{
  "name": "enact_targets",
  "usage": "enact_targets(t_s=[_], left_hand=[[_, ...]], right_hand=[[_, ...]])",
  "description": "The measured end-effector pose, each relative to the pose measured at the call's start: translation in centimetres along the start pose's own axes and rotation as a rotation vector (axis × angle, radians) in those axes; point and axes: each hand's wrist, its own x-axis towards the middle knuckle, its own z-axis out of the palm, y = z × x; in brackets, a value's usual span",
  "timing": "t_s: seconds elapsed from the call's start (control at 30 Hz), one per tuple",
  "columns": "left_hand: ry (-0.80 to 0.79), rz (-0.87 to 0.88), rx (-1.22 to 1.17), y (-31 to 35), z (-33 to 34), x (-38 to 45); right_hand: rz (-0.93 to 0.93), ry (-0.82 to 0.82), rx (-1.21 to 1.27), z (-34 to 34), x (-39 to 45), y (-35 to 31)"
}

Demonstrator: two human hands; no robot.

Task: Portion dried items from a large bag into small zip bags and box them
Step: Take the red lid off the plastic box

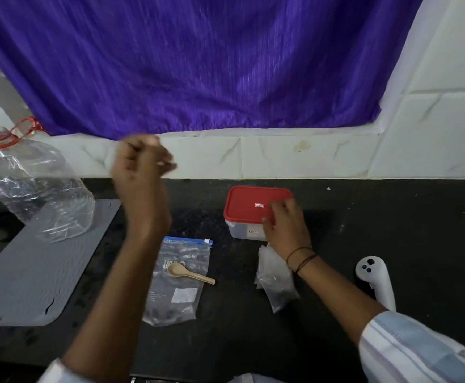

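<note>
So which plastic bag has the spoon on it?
The big zip bag with the blue strip, lying flat in the middle. The wooden spoon rests on it. The small bags by the right hand have none.

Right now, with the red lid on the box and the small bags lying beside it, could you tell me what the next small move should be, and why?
Probably lift the red lid off the box. The right hand already rests at its near corner, the lid looks closed, and the small bags lie on the counter just in front, waiting to go in. The left hand is raised and blurred, so it cannot help yet.
</note>
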Motion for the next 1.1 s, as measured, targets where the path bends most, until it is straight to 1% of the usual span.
enact_targets(t_s=[0.1, 0.17, 0.2, 0.23, 0.27, 0.37, 0.47, 0.5, 0.53, 0.6, 0.67, 0.73, 0.8, 0.83, 0.93, 1.0, 1.1], left_hand=[[-0.133, -0.166, 0.164, -1.9, 5.5, -7.3], [-0.228, -0.366, 0.398, -6.4, 6.2, -7.7], [-0.240, -0.431, 0.523, -8.2, 6.5, -7.7], [-0.242, -0.485, 0.608, -9.7, 6.6, -7.5], [-0.280, -0.515, 0.669, -10.8, 6.8, -7.7], [-0.372, -0.568, 0.752, -12.2, 7.3, -8.9], [-0.377, -0.574, 0.746, -13.3, 7.0, -8.6], [-0.369, -0.563, 0.740, -13.7, 6.9, -8.6], [-0.360, -0.549, 0.733, -13.9, 6.8, -8.7], [-0.348, -0.527, 0.706, -14.2, 6.8, -8.7], [-0.337, -0.512, 0.660, -14.3, 6.8, -8.9], [-0.317, -0.509, 0.609, -14.7, 6.6, -9.0], [-0.310, -0.506, 0.578, -15.0, 6.3, -9.2], [-0.307, -0.498, 0.571, -15.1, 6.1, -9.3], [-0.304, -0.491, 0.554, -14.9, 5.5, -9.6], [-0.334, -0.485, 0.526, -14.9, 5.2, -9.9], [-0.371, -0.472, 0.508, -15.4, 4.8, -10.1]], right_hand=[[0.218, -0.055, 0.048, -1.1, 1.1, 3.2], [0.287, -0.117, 0.105, -1.2, 1.5, 4.6], [0.294, -0.150, 0.126, -1.2, 1.5, 5.0], [0.284, -0.188, 0.142, -1.2, 1.5, 5.3], [0.260, -0.215, 0.148, -1.2, 1.4, 5.4], [0.130, -0.226, 0.062, -0.7, 1.1, 6.0], [-0.075, -0.257, -0.076, -0.1, 1.2, 6.8], [-0.103, -0.270, -0.116, 0.0, 1.2, 6.9], [-0.144, -0.249, -0.170, -0.2, 1.3, 7.0], [-0.147, -0.193, -0.148, -0.2, 1.6, 7.0], [-0.150, -0.202, -0.137, -0.6, 1.9, 6.6], [-0.100, -0.250, -0.082, -0.7, 2.2, 6.5], [-0.155, -0.217, -0.045, -0.4, 2.1, 7.0], [-0.159, -0.216, 0.013, -0.3, 1.9, 7.2], [-0.175, -0.168, 0.053, -0.5, 1.7, 6.6], [-0.175, -0.114, 0.063, -0.6, 1.6, 6.4], [-0.227, -0.045, 0.041, -0.7, 1.5, 6.3]])
